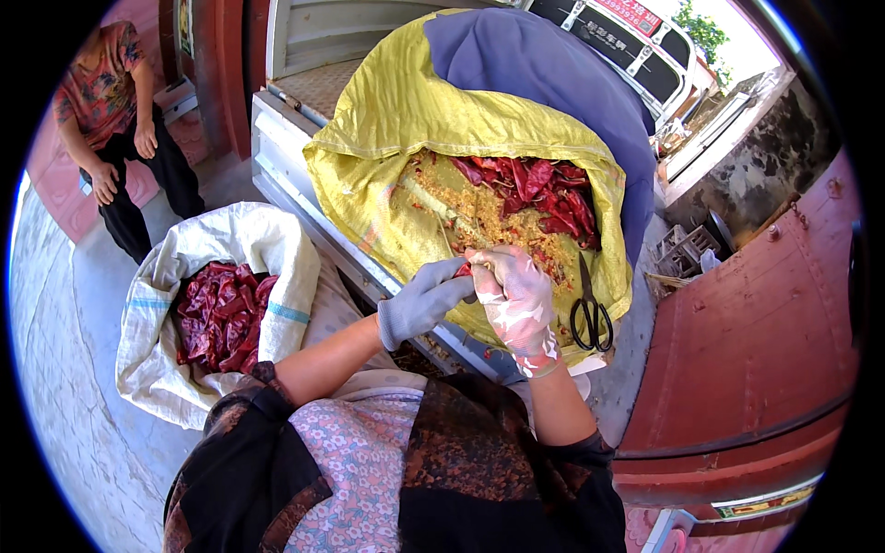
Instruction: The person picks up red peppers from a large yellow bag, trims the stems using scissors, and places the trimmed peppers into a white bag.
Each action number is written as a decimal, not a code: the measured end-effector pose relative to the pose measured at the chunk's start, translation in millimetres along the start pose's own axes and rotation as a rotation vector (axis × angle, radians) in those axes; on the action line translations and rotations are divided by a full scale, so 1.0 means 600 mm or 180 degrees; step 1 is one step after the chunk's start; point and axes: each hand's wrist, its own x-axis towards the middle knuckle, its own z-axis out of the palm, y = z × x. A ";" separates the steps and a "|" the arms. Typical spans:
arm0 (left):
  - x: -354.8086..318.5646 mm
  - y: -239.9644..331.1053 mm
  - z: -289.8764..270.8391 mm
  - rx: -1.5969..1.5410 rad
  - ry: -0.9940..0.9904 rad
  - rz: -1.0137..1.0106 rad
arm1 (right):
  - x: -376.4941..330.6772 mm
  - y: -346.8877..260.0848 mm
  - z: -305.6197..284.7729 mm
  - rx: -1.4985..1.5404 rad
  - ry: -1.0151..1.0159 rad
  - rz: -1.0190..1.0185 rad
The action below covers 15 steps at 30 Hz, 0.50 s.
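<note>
My left hand (422, 301), in a grey glove, and my right hand (516, 293), in a pale stained glove, meet over the open yellow sack (369, 157). Between their fingertips they pinch a dried red chili (461, 271). Inside the sack lie a heap of yellow seeds (479, 217) and several dried red chilies (544, 194). Black scissors (590, 313) rest on the sack's near right edge, just right of my right hand.
A white sack (267, 249) full of red chilies (221, 313) stands on the ground to my left. Another person (120, 129) stands at far left. A purple cloth (544, 64) lies behind the yellow sack; a red metal surface (747, 350) is on the right.
</note>
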 end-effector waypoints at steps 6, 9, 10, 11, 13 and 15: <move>0.001 0.034 -0.005 0.0127 0.0189 -0.0335 | -0.004 -0.018 0.024 0.3038 0.0666 0.2146; -0.008 0.030 -0.010 -0.0022 0.0191 -0.0382 | 0.005 -0.011 0.005 0.3646 0.0546 0.2995; -0.008 0.031 -0.007 -0.0129 0.0156 -0.0446 | 0.005 -0.002 0.006 0.3979 0.0656 0.3052; -0.008 0.032 -0.002 -0.0237 0.0120 -0.0511 | 0.005 0.002 0.009 0.3826 0.0748 0.2996; 0.001 0.019 0.004 -0.0604 0.0222 -0.0671 | 0.004 -0.004 0.014 0.3526 0.0516 0.2912; 0.005 0.027 -0.021 -0.0813 0.0282 -0.0795 | 0.009 -0.001 0.002 0.2965 0.0207 0.2963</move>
